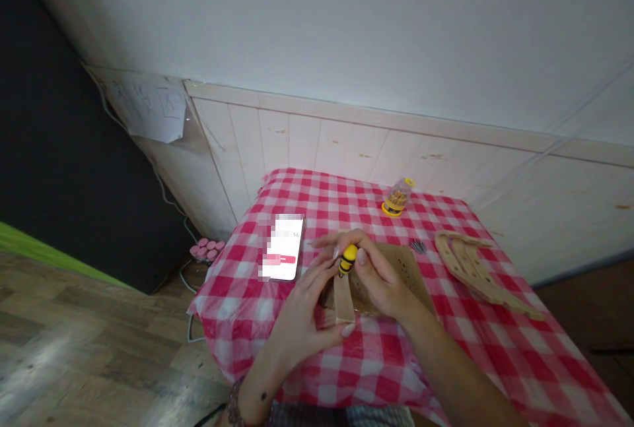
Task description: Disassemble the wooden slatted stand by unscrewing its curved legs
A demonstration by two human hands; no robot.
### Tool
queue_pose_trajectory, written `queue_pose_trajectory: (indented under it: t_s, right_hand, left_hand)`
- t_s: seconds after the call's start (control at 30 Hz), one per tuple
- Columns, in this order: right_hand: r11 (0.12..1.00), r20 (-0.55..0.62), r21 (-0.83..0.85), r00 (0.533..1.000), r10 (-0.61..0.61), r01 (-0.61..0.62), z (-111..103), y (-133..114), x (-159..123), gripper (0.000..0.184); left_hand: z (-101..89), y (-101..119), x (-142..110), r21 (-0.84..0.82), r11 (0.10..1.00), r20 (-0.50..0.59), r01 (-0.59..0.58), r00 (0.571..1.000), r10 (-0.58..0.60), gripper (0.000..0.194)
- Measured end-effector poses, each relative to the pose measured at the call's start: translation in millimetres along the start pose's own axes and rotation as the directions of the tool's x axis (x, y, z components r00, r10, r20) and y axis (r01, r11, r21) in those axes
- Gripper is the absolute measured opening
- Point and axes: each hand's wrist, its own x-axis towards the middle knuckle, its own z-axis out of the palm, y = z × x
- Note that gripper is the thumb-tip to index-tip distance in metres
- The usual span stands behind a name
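My right hand [379,275] is closed on the yellow and black handle of a screwdriver [349,258], which points down at the far end of a pale wooden block [343,301]. Around that block my left hand [310,305] is closed, its thumb at the near end and its fingers along the left side, close to the screwdriver. The screwdriver's tip is mostly hidden. Beneath the block and both hands lies a brown board [401,268] with dark holes or marks. Right of the board is a small pile of screws [418,247].
A checked cloth covers the table [341,189]. A phone [283,247] lies on the left, and a clear case of screwdriver bits [397,197] stands at the back. Curved wooden pieces [475,272] rest on the right. Beside the table is a pink power strip [207,249].
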Motion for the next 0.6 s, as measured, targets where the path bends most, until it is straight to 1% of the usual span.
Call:
queue_pose_trajectory:
  t_s: [0.07, 0.2, 0.33, 0.4, 0.5, 0.6]
  right_hand:
    - [1.000, -0.004, 0.016, 1.000, -0.017, 0.017, 2, 2, -2, 0.028]
    - [0.997, -0.099, 0.058, 0.994, -0.038, 0.044, 4, 10, -7, 0.023]
    - [0.996, -0.155, 0.080, 0.987, -0.030, 0.043, 3, 11, -9, 0.021]
    - [0.996, -0.155, 0.080, 0.987, -0.036, 0.049, 2, 9, -9, 0.021]
    - [0.999, -0.115, 0.043, 0.993, -0.025, 0.031, 0, 7, -8, 0.022]
    - [0.999, -0.137, 0.026, 0.990, -0.015, 0.019, 0, 12, -7, 0.023]
  left_hand:
    - [0.3, -2, -1, 0.008, 1.000, 0.001, -0.011, 1.000, 0.011, 0.079]
    - [1.4, -3, -2, -0.003, 1.000, 0.000, -0.009, 1.000, 0.009, 0.077]
    - [1.7, -1, -2, 0.008, 1.000, -0.003, 0.009, 1.000, -0.009, 0.079]
    - [1.4, 0, -2, 0.009, 1.000, -0.002, 0.013, 1.000, -0.013, 0.080]
    - [1.0, 1, -2, 0.001, 1.000, -0.009, 0.011, 1.000, -0.011, 0.078]
    - [0.6, 0, -2, -0.003, 1.000, -0.005, 0.025, 1.000, -0.025, 0.076]
